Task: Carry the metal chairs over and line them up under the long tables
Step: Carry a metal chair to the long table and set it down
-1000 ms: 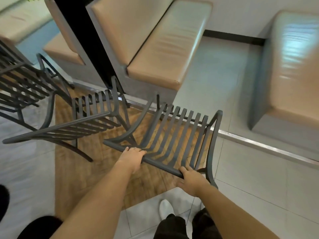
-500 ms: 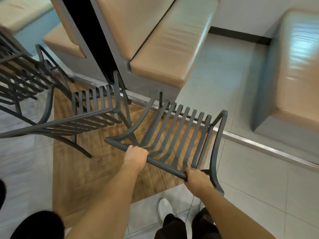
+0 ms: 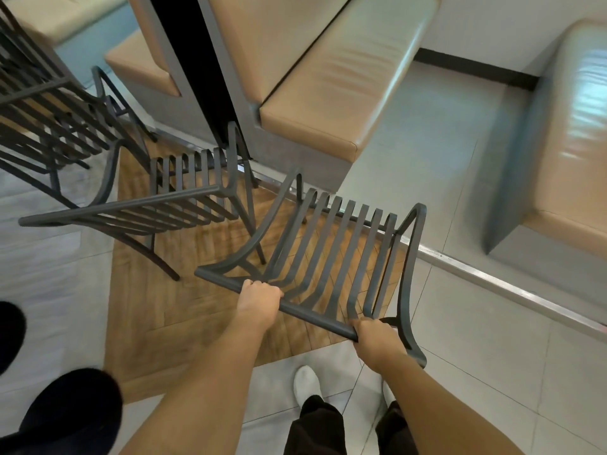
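Note:
A dark grey slatted metal chair (image 3: 331, 254) stands in front of me over a wooden floor strip. My left hand (image 3: 259, 298) is closed around the left part of its top back rail. My right hand (image 3: 374, 336) grips the same rail at its right end, by the armrest. A second, matching metal chair (image 3: 157, 205) stands just to the left, and a third metal chair (image 3: 39, 126) sits further left at the frame edge. No long table is clearly in view.
A tan padded bench (image 3: 341, 93) with a dark divider panel (image 3: 190, 67) stands right behind the chairs. Another tan bench (image 3: 565, 152) is at the right, past a metal floor strip (image 3: 492, 284). Someone's dark shoes (image 3: 75, 408) show at lower left; my white shoe (image 3: 305, 385) is below.
The held chair has shifted slightly forward and right along with my view. Both hands keep the same grip on its back rail.

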Available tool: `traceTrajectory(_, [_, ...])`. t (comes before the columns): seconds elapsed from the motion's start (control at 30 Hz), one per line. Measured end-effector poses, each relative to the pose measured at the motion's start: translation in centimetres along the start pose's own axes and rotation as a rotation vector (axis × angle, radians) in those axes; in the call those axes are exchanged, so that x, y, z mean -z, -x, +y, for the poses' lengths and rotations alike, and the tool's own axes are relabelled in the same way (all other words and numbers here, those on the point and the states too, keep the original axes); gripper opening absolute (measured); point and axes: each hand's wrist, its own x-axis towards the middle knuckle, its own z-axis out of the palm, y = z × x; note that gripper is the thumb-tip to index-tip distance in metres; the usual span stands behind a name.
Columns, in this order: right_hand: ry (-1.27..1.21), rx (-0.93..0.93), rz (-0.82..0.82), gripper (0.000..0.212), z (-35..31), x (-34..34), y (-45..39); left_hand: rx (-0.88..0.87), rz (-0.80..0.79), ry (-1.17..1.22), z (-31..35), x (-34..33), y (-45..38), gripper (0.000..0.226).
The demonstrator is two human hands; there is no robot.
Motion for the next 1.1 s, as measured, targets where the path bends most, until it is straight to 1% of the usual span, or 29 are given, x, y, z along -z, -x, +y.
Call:
traceTrajectory(0.27, [0.107, 0.100, -0.034, 0.021, 4.7, 0.7, 1.4, 0.111, -0.038, 0.083, 5.2, -0.2, 3.3, 0.044])
traceTrajectory(0.47, [0.187, 0.201, -0.071, 0.023, 9.6, 2.1, 2.4, 0.204, -0.102, 0.176, 10.7, -0.3, 5.7, 0.050])
traceTrajectory(0.67, [0.284, 0.308, -0.116, 0.021, 14.0, 4.2, 2.8, 0.306, -0.132, 0.285, 16.3, -0.7, 7.9, 0.054])
traceTrajectory(0.73, [0.324, 0.328, -0.125, 0.021, 15.1, 4.8, 2.9, 0.343, -0.145, 0.321, 18.1, -0.9, 8.8, 0.049])
traceTrajectory(0.8, [0.361, 0.356, -0.141, 0.022, 15.9, 5.6, 2.9, 0.366, -0.159, 0.367, 19.5, -0.9, 9.2, 0.035])
traceTrajectory(0.93, [0.420, 0.370, -0.169, 0.023, 17.3, 6.9, 2.4, 0.384, -0.203, 0.472, 21.3, -0.4, 9.7, 0.045])
traceTrajectory(1.1, [0.447, 0.403, -0.176, 0.027, 18.5, 7.6, 2.0, 0.412, -0.236, 0.512, 22.6, 0.1, 9.5, 0.047])
